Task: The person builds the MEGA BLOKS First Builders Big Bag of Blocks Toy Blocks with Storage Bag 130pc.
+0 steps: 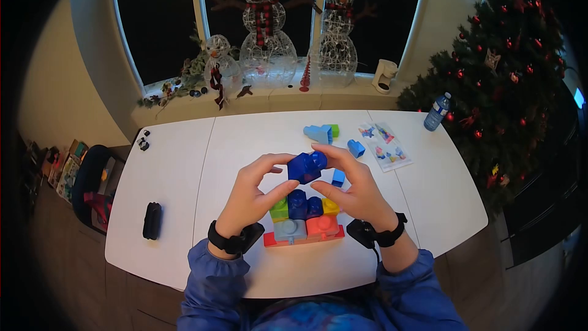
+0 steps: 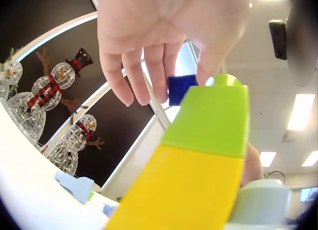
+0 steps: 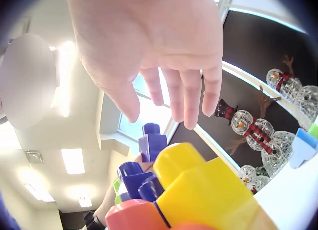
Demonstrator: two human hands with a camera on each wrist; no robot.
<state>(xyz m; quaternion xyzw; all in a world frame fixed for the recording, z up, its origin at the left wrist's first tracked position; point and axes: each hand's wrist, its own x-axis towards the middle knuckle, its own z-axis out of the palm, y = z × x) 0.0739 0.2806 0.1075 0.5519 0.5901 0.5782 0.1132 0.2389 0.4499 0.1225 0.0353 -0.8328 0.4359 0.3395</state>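
Over the table, my left hand (image 1: 250, 189) pinches a dark blue building block (image 1: 299, 170) between thumb and fingertips. The block is tilted, its round knob pointing right. My right hand (image 1: 358, 182) curves loosely around the knob side; the right wrist view shows its fingers spread and relaxed beside the block (image 3: 152, 145). Just below both hands stands a block build on a red base (image 1: 306, 242). It has a grey-blue block (image 1: 289, 229) and a coral block (image 1: 322, 225) in front. Behind them are a green block (image 1: 278, 209), dark blue blocks (image 1: 297, 205) and a yellow block (image 1: 331, 206).
Beyond the hands lie a light blue piece (image 1: 318, 135) with a green block (image 1: 334, 130), and loose blue blocks (image 1: 356, 148). A picture sheet (image 1: 386, 146) and water bottle (image 1: 437, 112) are at the right. A black case (image 1: 152, 220) lies on the left.
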